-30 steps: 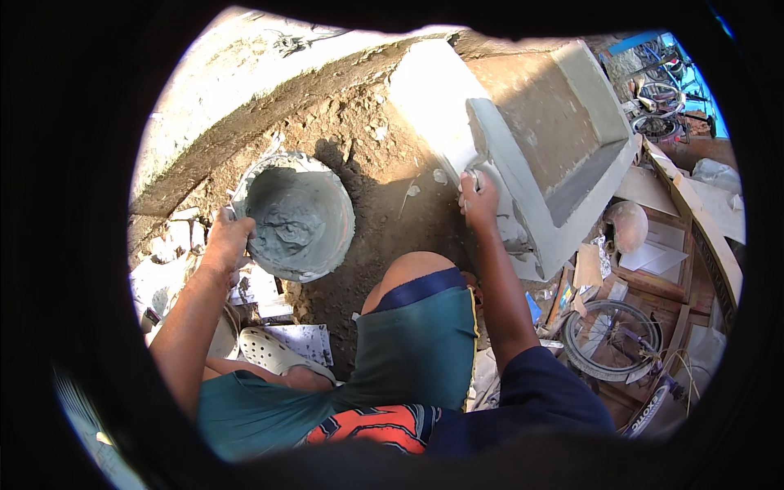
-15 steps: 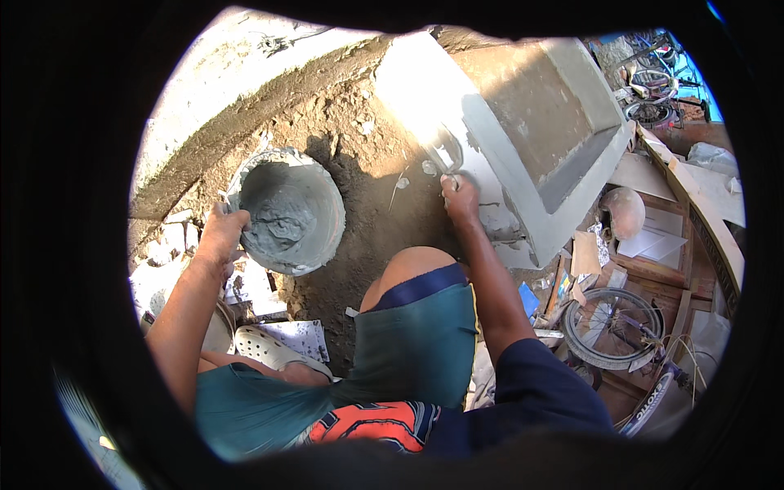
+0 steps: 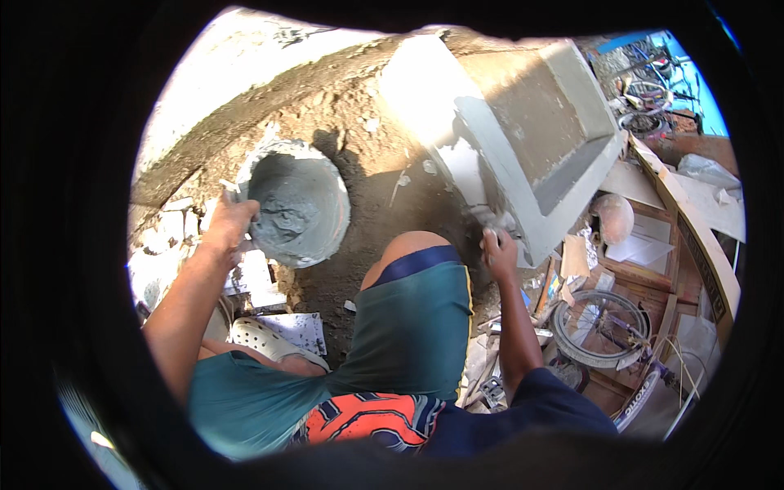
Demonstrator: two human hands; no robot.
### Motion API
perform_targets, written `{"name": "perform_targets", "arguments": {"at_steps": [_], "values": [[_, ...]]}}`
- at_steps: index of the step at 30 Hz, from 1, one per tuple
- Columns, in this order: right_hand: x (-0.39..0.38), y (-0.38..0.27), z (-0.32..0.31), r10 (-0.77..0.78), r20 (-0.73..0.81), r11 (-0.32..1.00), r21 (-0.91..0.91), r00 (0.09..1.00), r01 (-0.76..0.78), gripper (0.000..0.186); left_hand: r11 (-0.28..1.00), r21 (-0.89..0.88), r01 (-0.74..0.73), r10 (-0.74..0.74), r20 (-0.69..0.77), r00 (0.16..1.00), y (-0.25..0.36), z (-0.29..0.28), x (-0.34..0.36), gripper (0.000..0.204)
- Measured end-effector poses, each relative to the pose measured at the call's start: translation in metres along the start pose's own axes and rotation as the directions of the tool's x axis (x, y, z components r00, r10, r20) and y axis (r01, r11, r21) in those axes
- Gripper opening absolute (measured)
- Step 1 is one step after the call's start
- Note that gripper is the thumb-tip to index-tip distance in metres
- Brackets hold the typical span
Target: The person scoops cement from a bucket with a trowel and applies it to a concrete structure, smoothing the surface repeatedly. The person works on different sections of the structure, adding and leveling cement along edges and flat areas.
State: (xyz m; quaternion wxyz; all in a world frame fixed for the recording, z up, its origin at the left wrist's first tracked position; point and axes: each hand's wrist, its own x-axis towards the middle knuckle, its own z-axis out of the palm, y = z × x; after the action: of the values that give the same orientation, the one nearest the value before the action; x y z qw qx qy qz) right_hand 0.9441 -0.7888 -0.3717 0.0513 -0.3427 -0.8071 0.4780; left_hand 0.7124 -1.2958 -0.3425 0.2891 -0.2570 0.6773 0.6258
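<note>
My left hand point(image 3: 229, 220) grips the rim of a bucket point(image 3: 339, 196), which tilts with its mouth toward me. Wet grey mortar point(image 3: 286, 219) lies inside, and dried smears coat the rim. My right hand point(image 3: 500, 247) is closed around a trowel point(image 3: 488, 216), largely hidden by the fist and blurred. The trowel is at the near outer side of a low, box-shaped cement basin point(image 3: 527, 184). Smooth grey plaster covers the basin's rim, while a paler patch point(image 3: 465, 167) shows on its outer side.
Damp soil point(image 3: 384, 216) lies between bucket and basin. On the right are a bicycle wheel point(image 3: 563, 333), a round pinkish object point(image 3: 612, 218), wooden boards point(image 3: 686, 204) and scraps. Several bicycles point(image 3: 649, 94) stand farther off. Rubble point(image 3: 175, 224) and a stained sheet point(image 3: 298, 331) lie at left.
My right hand has moved nearer to me and rightward along the basin's outer side with the trowel. My left hand still holds the bucket, which has barely shifted.
</note>
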Motion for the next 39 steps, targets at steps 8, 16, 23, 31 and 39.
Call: {"name": "perform_targets", "arguments": {"at_steps": [8, 16, 23, 31, 39], "values": [[-0.016, -0.099, 0.066, -0.471, 0.533, 0.504, -0.492, 0.703, 0.710, 0.027, 0.992, 0.115, -0.056, 0.058, -0.010, 0.998, 0.019, 0.024, -0.011, 0.028], [0.034, -0.187, 0.148, -0.385, 0.800, -0.050, -0.516, 0.460, 0.855, 0.023, 0.947, 0.280, -0.157, 0.157, 0.023, 0.987, 0.019, 0.059, -0.004, 0.026], [0.000, -0.154, 0.165, -0.363, 0.844, 0.347, -0.272, 0.396, 0.898, 0.029, 0.915, 0.361, -0.178, 0.235, -0.123, 0.964, 0.014, 0.085, -0.027, 0.035], [-0.043, -0.072, 0.157, -0.134, 0.633, 0.991, 0.077, 0.763, 0.111, 0.035, 0.909, 0.338, -0.245, 0.323, -0.195, 0.926, -0.011, 0.104, -0.017, 0.071], [-0.047, -0.022, 0.112, -0.210, 0.216, 0.978, 0.065, 0.954, 0.200, 0.039, 0.998, -0.020, -0.051, 0.054, 0.132, 0.990, 0.017, 0.076, -0.011, 0.047]]}}
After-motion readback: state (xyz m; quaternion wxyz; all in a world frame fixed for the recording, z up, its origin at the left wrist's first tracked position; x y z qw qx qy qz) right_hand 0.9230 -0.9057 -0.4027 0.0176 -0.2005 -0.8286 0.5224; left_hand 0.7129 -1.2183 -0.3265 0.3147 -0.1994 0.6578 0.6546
